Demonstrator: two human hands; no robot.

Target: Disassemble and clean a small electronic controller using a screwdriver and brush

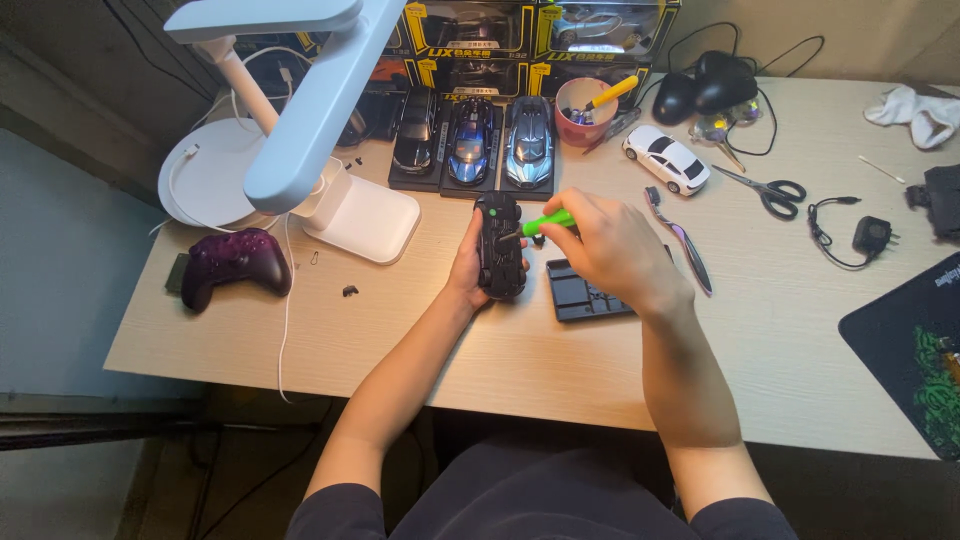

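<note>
the person's two forearms come up from the near edge of the desk (400,350) and meet over its middle. the left hand (466,268) is clenched around a black game controller (500,245), holding it upright just above the wood. the right hand (610,248) grasps a green screwdriver (548,222), whose tip touches the controller's face. just right of the controller, partly under the right hand, a dark parts tray (585,295) lies flat, and beyond it a slim pair of tweezers (685,245) lies at a slant. the desk between the controller and the near edge is open wood.

left of the controller, well apart, a purple controller (235,262) sits near the desk's left edge, with a small dark piece (350,291) between the two. behind it stands a white desk lamp (330,110), whose arm reaches over that corner.

beyond the controller, three model cars (472,140) stand in a row, with a pink cup (585,112) just right of them. a white toy car (667,158) and scissors (765,190) lie farther right. a black mouse pad (915,350) overhangs the right edge.
</note>
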